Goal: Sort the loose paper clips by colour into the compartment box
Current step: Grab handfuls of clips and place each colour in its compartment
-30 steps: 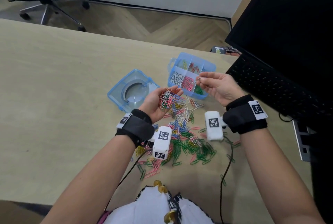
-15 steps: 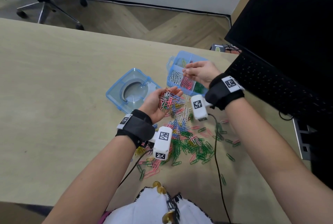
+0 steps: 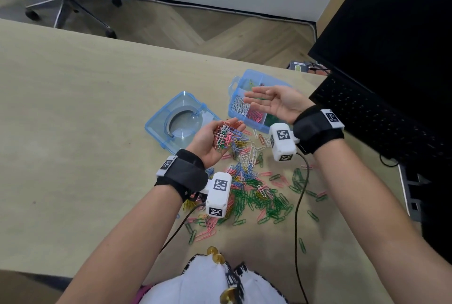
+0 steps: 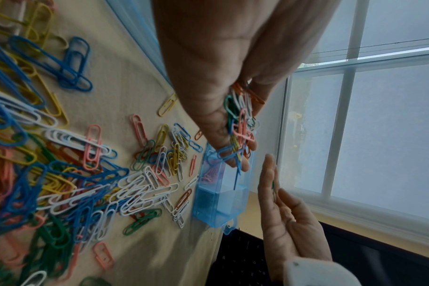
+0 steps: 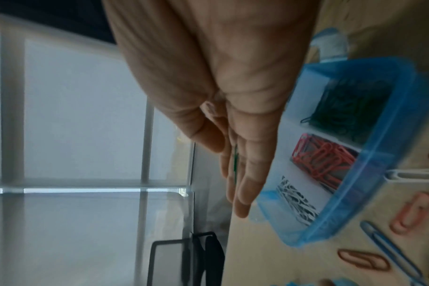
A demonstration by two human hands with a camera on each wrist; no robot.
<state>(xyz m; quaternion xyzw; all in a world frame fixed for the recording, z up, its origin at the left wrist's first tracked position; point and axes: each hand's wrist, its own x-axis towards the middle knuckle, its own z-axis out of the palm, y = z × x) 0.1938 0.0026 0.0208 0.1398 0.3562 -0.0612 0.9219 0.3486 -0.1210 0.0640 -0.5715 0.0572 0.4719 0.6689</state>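
Head view, edges: the desk (image 3: 73, 113) has a wide bare stretch on the left; on the right a keyboard (image 3: 381, 118) and a black monitor (image 3: 396, 34) close it in.
Head view, box: the blue compartment box (image 3: 244, 98) stands far of the loose clips, near the keyboard; its lid (image 3: 178, 122) lies open-side up just to its left.
Head view, clips: the loose paper clips (image 3: 254, 193) are strewn on the desk between the two forearms.
Head view, left hand: the left hand (image 3: 215, 141) is palm up, cupped, holding a mixed handful of clips.
Head view, right hand: the right hand (image 3: 276, 103) hovers over the box, palm up, fingers straight and loose.
Left wrist view: the handful (image 4: 240, 120) sits in the curled fingers; the box (image 4: 220, 197) stands beyond them at the far edge of the spread clips, with the other hand beside it.
Right wrist view, box: three near compartments show, dark green (image 5: 350, 108), red (image 5: 323, 160) and white (image 5: 296, 201) clips, one colour each.
Right wrist view, grip: a thin green clip (image 5: 235, 162) lies along the straight fingers (image 5: 247, 174), not pinched; the hand is wide and relaxed.
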